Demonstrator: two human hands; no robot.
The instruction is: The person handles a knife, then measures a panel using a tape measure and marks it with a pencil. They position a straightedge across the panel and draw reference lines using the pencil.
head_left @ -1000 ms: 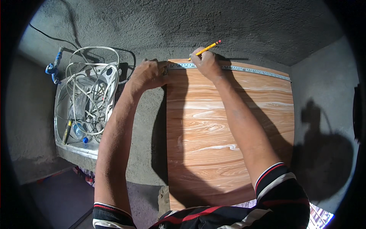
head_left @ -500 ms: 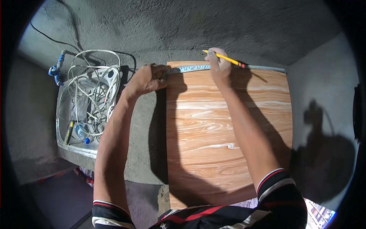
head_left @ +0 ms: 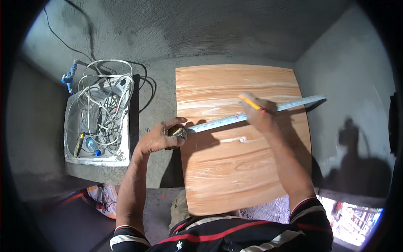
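Observation:
A brown, wood-patterned board (head_left: 239, 168) lies in front of me. At its left edge my left hand (head_left: 161, 136) is closed around the tape measure (head_left: 178, 132), whose case is partly covered by my fingers. The pale blade (head_left: 222, 122) stretches across the board, slanting up to the right, and its end passes beyond the right edge. My right hand (head_left: 264, 115) is over the blade and grips a yellow pencil (head_left: 249, 102) with a red end. Whether that hand also touches the blade is hard to see.
At the left sits a white basin (head_left: 121, 158) full of tangled pale cable (head_left: 105, 130), with a yellow-black tool (head_left: 79, 145) and a blue cap (head_left: 98, 153). A blue-wrapped pipe (head_left: 68, 78) rises behind it. Grey walls (head_left: 235, 29) enclose the back and right.
Both hands and the tape measure have come nearer to me, from the board's far edge toward its middle. The blade now slants and sticks out past the right edge.

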